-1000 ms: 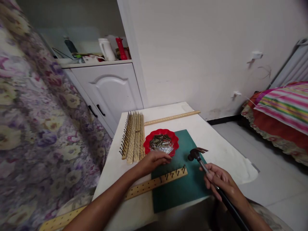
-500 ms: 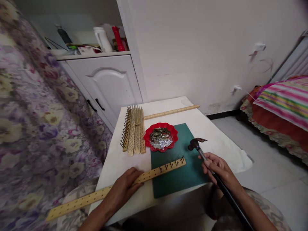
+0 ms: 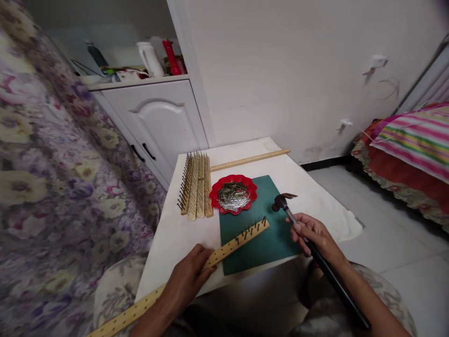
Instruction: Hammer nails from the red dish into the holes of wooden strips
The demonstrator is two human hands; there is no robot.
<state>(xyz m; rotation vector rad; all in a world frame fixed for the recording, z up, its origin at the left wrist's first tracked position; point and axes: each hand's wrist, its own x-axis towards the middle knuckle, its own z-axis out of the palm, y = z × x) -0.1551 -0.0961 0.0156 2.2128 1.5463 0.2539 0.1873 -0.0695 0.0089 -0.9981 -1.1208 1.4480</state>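
My left hand (image 3: 191,271) grips a long wooden strip (image 3: 224,250) drilled with holes. Several dark nails (image 3: 250,229) stand in the strip's far end, which lies over a green mat (image 3: 259,260); its near end runs down past the table edge at the lower left. My right hand (image 3: 312,234) is closed round a claw hammer (image 3: 331,271), its head raised above the mat's right side. Beyond the strip, a red scalloped dish (image 3: 252,186) holds a heap of loose nails (image 3: 233,195), some dark and some silvery.
Several nail-studded strips (image 3: 196,187) lie side by side at the table's left. Another wooden strip (image 3: 250,160) lies along the back. The white table (image 3: 308,201) stands against a wall, with a cabinet (image 3: 157,117) and floral curtain (image 3: 63,187) at left and a bed (image 3: 410,150) at right.
My left hand has shifted slightly right and down, and the strip now slopes more steeply, its near end lower. The hammer stays in my right hand, little moved.
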